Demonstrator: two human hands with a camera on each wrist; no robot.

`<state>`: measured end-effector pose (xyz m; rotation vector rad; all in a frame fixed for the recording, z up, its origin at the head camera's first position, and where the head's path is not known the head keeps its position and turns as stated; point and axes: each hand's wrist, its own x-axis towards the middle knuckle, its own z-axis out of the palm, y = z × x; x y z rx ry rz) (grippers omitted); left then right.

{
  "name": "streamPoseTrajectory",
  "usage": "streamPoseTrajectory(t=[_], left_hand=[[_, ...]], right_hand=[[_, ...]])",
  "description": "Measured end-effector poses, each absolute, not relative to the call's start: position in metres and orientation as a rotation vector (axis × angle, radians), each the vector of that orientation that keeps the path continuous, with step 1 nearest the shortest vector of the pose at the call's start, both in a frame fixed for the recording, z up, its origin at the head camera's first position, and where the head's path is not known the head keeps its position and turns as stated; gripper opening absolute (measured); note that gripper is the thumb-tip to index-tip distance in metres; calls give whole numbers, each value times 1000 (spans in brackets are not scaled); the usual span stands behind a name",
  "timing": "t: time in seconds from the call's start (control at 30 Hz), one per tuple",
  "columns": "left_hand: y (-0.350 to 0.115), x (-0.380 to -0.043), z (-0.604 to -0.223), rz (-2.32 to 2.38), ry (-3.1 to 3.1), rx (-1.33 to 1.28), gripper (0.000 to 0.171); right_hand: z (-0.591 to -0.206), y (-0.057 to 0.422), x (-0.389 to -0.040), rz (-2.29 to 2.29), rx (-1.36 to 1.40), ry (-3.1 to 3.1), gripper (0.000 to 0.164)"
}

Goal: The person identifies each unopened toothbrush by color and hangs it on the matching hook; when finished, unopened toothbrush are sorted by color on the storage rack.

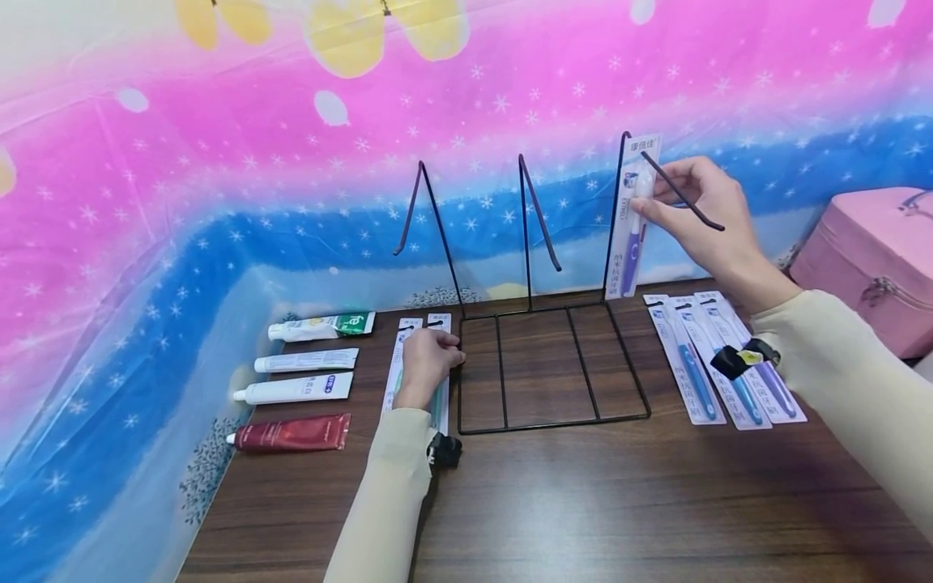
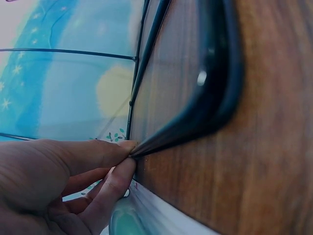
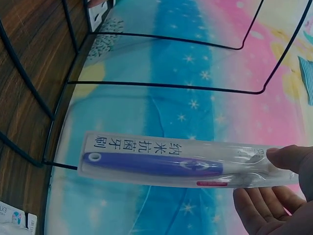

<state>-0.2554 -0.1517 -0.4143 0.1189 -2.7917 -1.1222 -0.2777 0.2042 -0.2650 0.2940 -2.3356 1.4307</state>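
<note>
Purple toothbrush pinched by right fingers, hook in front, left fingers pinching rack, pink case at right

A brown wood-grain table under four tubes (one dark red), a black wire rack and packaged toothbrushes.

Purple-handled toothbrush, black rack, snowflake-dotted pink-and-blue cloth

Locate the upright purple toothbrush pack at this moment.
In the head view, the purple toothbrush pack is right of centre, pinched by the right hand, beside the rightmost upright of the black wire rack.
</note>
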Motion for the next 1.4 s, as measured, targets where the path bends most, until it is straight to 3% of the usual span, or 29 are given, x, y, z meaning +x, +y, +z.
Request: streamPoseTrajectory(t=[0.43,1.0,1.4], left_hand=[[-151,-255,-415,-1111,-2792,129,16],[-150,-255,-413,-1099,-2797,132,15],[-150,-253,-412,-1116,-2799,132,15]], right_hand=[[-281,217,-278,1531,240,-2376,59],[-333,280,-273,1655,45,-2316,52],[-369,322,-272,1558,-171,-2463,69]])
